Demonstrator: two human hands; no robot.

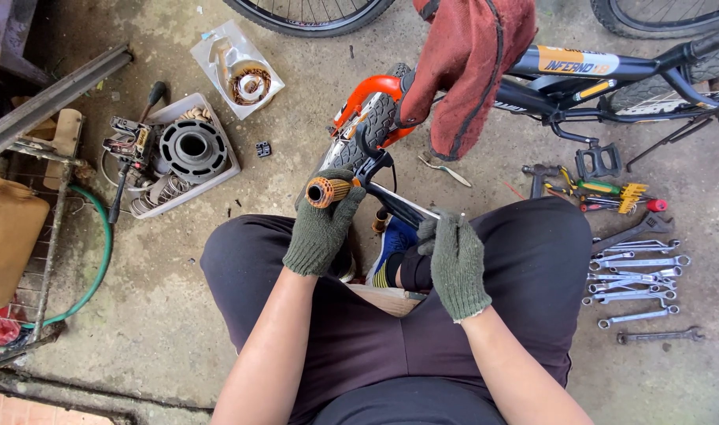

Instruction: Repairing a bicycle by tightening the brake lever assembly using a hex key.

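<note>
My left hand [321,224], in a dark green knitted glove, is closed around an orange handlebar grip [325,191] on a black handlebar [399,206]. In the same kind of glove, my right hand [455,260] is closed on the bar lower down, by my knee. The bar belongs to a small black and orange bicycle [580,79] lying in front of me, its knobby front tyre [367,134] under an orange mudguard [365,90]. A red cloth [465,63] hangs over the frame.
Several wrenches [635,275] and screwdrivers [611,193] lie on the concrete at the right. A white tray [218,169] with a black round part and springs sits at the left, beside a green hose [99,252] and a metal rack. Another wheel [312,16] is at the top.
</note>
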